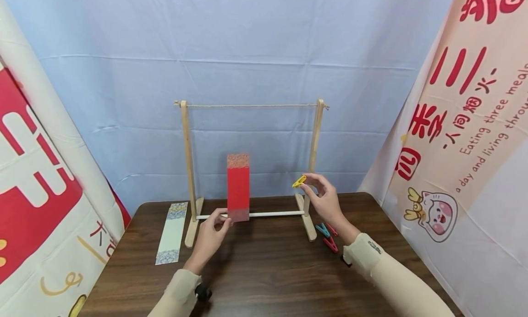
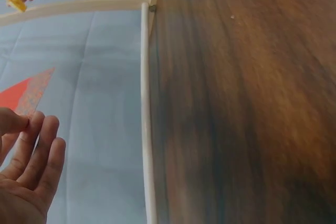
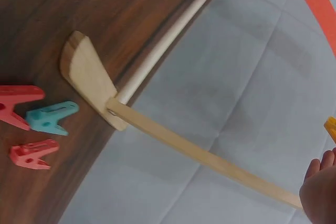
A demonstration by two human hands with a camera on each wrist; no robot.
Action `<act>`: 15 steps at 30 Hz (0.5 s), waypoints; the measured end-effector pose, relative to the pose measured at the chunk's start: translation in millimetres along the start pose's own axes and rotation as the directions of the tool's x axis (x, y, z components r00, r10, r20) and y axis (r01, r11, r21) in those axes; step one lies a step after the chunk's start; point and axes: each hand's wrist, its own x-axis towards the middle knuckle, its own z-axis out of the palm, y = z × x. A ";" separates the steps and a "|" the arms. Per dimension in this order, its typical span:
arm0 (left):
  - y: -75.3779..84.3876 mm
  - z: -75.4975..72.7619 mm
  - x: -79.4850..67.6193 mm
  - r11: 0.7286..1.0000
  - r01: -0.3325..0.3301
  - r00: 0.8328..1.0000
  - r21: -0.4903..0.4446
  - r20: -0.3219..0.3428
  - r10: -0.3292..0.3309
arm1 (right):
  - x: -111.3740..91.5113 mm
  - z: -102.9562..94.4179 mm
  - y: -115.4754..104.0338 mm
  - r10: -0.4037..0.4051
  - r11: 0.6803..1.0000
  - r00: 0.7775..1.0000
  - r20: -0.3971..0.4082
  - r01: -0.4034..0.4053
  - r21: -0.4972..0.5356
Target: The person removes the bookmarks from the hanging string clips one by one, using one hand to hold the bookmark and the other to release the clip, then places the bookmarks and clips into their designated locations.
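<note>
My left hand pinches the lower left corner of a red paper strip with patterned ends. Held upright, the strip stands before the wooden rack, its bottom overlapping the white rod in the head view. Between thumb and fingertips, my right hand holds a yellow clothespin, close to the rack's right post. The clothespin also shows in the left wrist view, at the upper left, and at the right edge of the right wrist view. Above both hands a string runs between the post tops.
A pale strip with blue patterned ends lies on the brown table, left of the rack. Beside the rack's right foot lie a blue clothespin and two red clothespins. A light blue cloth hangs behind.
</note>
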 end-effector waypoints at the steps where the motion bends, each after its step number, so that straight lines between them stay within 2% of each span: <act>1: -0.8 -1.2 -1.2 1.000 0.004 1.000 0.004 0.001 -0.004 | -2.1 -0.4 1.2 0.007 1.000 1.000 -0.002 -0.007 -0.003; 10: -8.5 -10.2 -11.9 1.000 0.031 0.999 -0.002 0.029 -0.031 | -20.1 -5.5 13.0 0.032 0.999 0.999 -0.003 -0.032 -0.022; 15: -14.0 -16.5 -17.2 0.998 0.056 0.998 0.008 0.023 -0.056 | -28.1 -7.2 14.4 0.040 0.999 0.999 -0.006 -0.040 -0.034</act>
